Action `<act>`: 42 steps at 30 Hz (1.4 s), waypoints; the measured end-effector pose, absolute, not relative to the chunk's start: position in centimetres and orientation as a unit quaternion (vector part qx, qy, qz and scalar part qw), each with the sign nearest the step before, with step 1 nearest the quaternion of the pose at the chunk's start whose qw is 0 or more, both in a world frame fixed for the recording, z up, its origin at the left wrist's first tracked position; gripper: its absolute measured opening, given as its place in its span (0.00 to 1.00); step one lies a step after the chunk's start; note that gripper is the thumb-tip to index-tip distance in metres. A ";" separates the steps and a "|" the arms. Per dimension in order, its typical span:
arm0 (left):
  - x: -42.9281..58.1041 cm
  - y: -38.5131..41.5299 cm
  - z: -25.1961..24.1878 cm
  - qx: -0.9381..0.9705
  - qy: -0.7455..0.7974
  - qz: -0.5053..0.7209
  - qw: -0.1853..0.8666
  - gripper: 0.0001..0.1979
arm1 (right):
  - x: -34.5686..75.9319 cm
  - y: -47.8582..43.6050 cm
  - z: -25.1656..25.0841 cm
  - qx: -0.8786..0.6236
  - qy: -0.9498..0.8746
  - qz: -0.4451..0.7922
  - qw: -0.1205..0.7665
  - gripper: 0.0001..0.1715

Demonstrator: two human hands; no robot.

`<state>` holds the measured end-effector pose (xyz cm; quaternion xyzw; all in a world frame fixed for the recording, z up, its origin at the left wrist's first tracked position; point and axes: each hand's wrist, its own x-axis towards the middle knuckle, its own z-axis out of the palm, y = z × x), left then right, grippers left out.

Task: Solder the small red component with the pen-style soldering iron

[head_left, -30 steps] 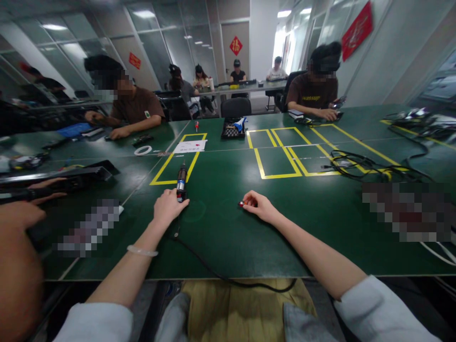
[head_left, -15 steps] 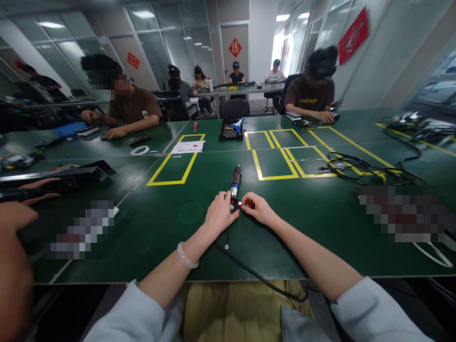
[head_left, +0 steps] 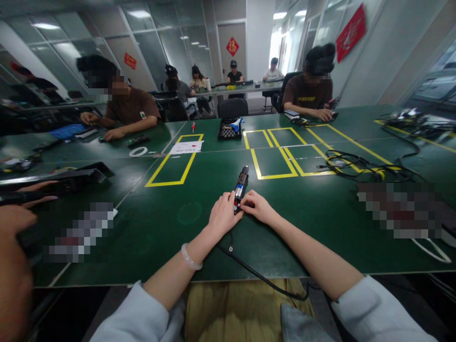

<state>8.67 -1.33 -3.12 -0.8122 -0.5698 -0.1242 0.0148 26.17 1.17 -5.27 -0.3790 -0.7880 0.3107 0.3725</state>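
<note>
An opened corded electric tool (head_left: 241,184) lies on the green table, its silver spindle end pointing away from me. Its motor is exposed, with a blue and silver band around the middle. My left hand (head_left: 223,212) is closed around the rear left side of this tool. At the rear right, my right hand (head_left: 258,205) has thumb and forefinger pinched against a small red-and-white part, too small to name. Fingers partly hide the rear end. A black cord (head_left: 252,272) runs below my hands and over the front table edge.
A black parts tray (head_left: 228,135) with a blue-and-white item stands ahead. Yellow tape outlines (head_left: 278,177) mark the table, and tangled black cables (head_left: 342,164) lie at right. At left sit a white tape ring (head_left: 138,151) and a co-worker's arm (head_left: 14,232). Other people sit opposite.
The tool's front end has swung slightly to the right, and my left hand has shifted right with its rear. My right fingers are now closer against the tool's rear.
</note>
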 end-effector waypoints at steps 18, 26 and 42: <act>6.5 -0.8 -2.0 -0.812 -0.572 -0.095 0.059 0.31 | 26.2 0.7 -5.0 -0.384 -0.755 0.359 0.392 0.10; -3.2 -0.1 -1.3 -0.749 -0.655 -0.008 0.100 0.33 | 26.6 0.9 -4.9 -0.391 -0.763 0.352 0.375 0.10; -17.1 3.4 -0.1 -0.595 -0.784 0.100 0.148 0.31 | 26.3 0.9 -5.2 -0.395 -0.773 0.349 0.353 0.10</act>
